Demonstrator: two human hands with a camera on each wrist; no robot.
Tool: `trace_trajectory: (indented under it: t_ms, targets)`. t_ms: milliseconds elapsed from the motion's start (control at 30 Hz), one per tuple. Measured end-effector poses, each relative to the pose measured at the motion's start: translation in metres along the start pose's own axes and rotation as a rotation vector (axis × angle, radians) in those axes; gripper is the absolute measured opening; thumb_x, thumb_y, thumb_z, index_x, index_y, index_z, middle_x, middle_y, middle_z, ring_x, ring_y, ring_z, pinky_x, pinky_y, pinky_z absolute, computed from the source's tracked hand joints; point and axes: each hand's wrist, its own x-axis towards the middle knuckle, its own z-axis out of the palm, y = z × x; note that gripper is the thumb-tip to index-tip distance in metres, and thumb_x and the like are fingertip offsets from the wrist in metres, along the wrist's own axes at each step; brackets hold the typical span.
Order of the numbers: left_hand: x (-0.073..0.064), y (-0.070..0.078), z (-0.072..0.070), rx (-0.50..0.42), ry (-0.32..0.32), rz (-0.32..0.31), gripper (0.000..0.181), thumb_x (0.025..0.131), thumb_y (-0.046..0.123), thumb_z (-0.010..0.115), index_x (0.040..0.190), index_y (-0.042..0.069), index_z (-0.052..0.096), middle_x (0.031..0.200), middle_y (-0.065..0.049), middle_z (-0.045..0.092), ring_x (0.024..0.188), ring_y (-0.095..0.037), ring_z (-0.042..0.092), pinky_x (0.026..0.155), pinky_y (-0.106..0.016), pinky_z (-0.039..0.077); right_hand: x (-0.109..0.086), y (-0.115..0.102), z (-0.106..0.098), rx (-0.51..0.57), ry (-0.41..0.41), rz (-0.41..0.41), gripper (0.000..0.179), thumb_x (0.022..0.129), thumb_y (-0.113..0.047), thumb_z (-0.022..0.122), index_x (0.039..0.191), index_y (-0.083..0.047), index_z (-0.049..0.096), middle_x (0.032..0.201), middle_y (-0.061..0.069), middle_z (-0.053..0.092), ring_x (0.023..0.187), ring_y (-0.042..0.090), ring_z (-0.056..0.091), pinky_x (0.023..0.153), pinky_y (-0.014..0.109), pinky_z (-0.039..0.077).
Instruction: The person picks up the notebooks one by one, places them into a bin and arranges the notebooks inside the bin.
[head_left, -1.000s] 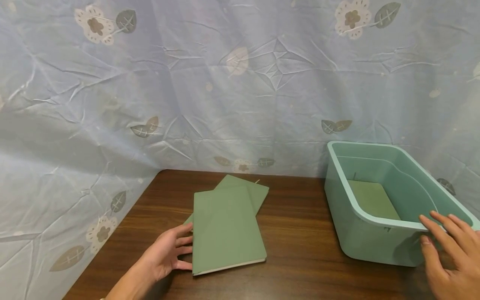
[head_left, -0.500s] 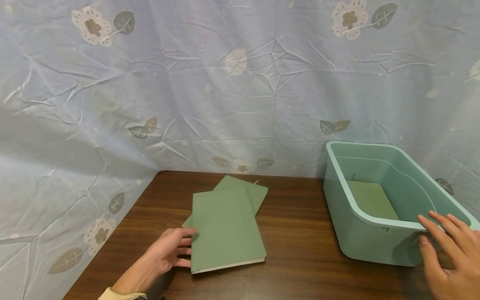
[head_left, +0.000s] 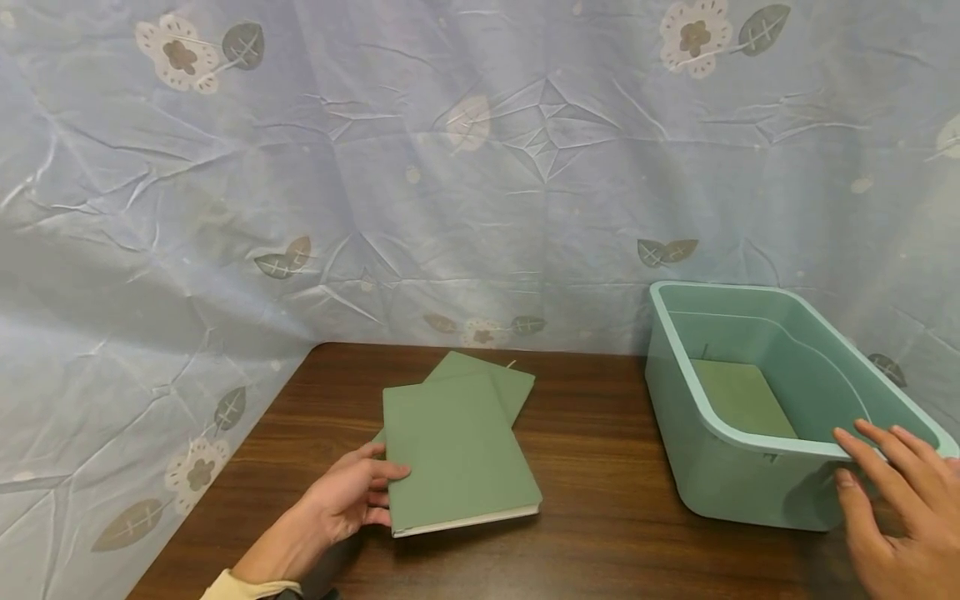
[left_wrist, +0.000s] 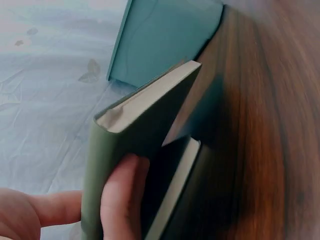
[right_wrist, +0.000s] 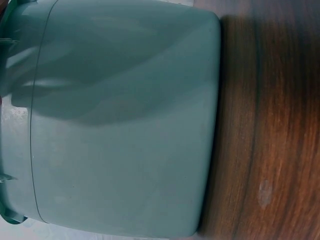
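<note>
With the thumb on its cover and fingers beneath, my left hand (head_left: 348,496) grips a green hardcover notebook (head_left: 457,458) by its left edge. In the left wrist view the held notebook (left_wrist: 145,115) is raised at a slant, its pale page edges showing. A second green notebook (head_left: 513,383) lies partly hidden under it on the table, with a ribbon tip at its far edge. At far right my right hand (head_left: 900,500) rests its fairly straight fingers on the near rim of a teal plastic bin (head_left: 697,392), thumb outside. Inside the bin a green notebook (head_left: 738,396) lies flat.
The dark wood table (head_left: 592,475) spreads between the notebooks and the bin. A pale patterned cloth (head_left: 480,208) hangs along the back and left edges. In the right wrist view the bin's outer wall (right_wrist: 120,140) stands on the wood.
My left thumb has come onto the cover of the upper notebook, and its near edge has lifted and shifted slightly right. The right hand stays at the bin's rim.
</note>
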Motion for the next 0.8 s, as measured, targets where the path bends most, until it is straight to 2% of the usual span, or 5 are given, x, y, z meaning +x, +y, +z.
trace_trajectory:
  t_ms: [167, 333, 567, 800]
  targets:
    - [-0.002, 0.003, 0.005, -0.072, -0.017, 0.026, 0.091, 0.094, 0.008, 0.060, 0.157, 0.011, -0.005, 0.098, -0.008, 0.071, 0.080, -0.020, 0.073, 0.059, -0.030, 0.062, 0.002, 0.001, -0.001, 0.023, -0.012, -0.025, 0.044, 0.100, -0.029, 0.053, 0.117, 0.009, 0.068, 0.124, 0.024, 0.066, 0.132, 0.022, 0.055, 0.117, 0.045, 0.035]
    - [-0.003, 0.006, 0.014, -0.111, -0.013, 0.046, 0.084, 0.094, 0.006, 0.059, 0.155, 0.014, 0.002, 0.099, -0.010, 0.071, 0.078, -0.021, 0.073, 0.058, -0.030, 0.061, 0.002, 0.001, 0.001, 0.036, 0.025, -0.047, 0.043, 0.099, -0.028, 0.055, 0.114, 0.010, 0.069, 0.120, 0.027, 0.067, 0.129, 0.025, 0.057, 0.116, 0.046, 0.037]
    - [-0.005, 0.012, 0.028, -0.125, -0.006, 0.094, 0.082, 0.092, 0.003, 0.060, 0.154, 0.017, 0.006, 0.095, -0.010, 0.071, 0.068, -0.019, 0.072, 0.051, -0.027, 0.058, 0.000, 0.000, 0.001, 0.031, 0.040, -0.030, 0.042, 0.099, -0.027, 0.055, 0.114, 0.010, 0.069, 0.120, 0.026, 0.067, 0.129, 0.026, 0.057, 0.116, 0.045, 0.038]
    - [-0.002, 0.021, 0.042, -0.164, -0.030, 0.145, 0.081, 0.093, 0.002, 0.059, 0.154, 0.017, 0.009, 0.102, -0.011, 0.071, 0.077, -0.023, 0.075, 0.055, -0.030, 0.061, -0.002, 0.005, 0.002, 0.052, 0.035, -0.037, 0.044, 0.099, -0.029, 0.055, 0.114, 0.009, 0.069, 0.120, 0.028, 0.067, 0.130, 0.022, 0.057, 0.116, 0.045, 0.037]
